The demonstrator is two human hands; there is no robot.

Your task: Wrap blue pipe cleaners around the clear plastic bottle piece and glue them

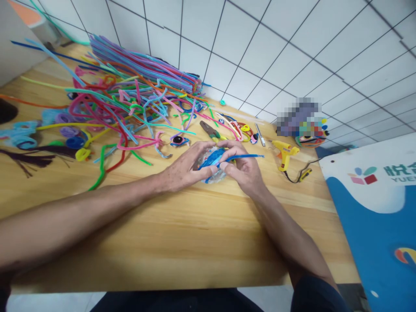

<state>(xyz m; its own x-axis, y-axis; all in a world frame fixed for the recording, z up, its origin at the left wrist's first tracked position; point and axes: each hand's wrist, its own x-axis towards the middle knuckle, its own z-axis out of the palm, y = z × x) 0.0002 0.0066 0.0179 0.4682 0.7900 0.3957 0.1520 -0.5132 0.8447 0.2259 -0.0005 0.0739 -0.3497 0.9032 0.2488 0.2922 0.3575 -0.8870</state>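
Both hands meet over a clear, roundish object wrapped with blue pipe cleaner (212, 159), near the middle of the wooden table (195, 234). My left hand (183, 169) grips its left side, with the thumb lying along the near edge. From the right, my right hand (245, 171) pinches the blue strand at the object's edge, and the strand's free end (253, 156) sticks out to the right past the fingers. My fingers and thumbs cover much of the object.
Loose coloured pipe cleaners (107, 104) cover the left, with a thick bundle (146, 65) behind. Beyond my hands lie pliers (209, 130). A yellow glue gun (285, 152), a pen (260, 134) and a blue-white board (367, 208) are at right. Tiled wall behind.
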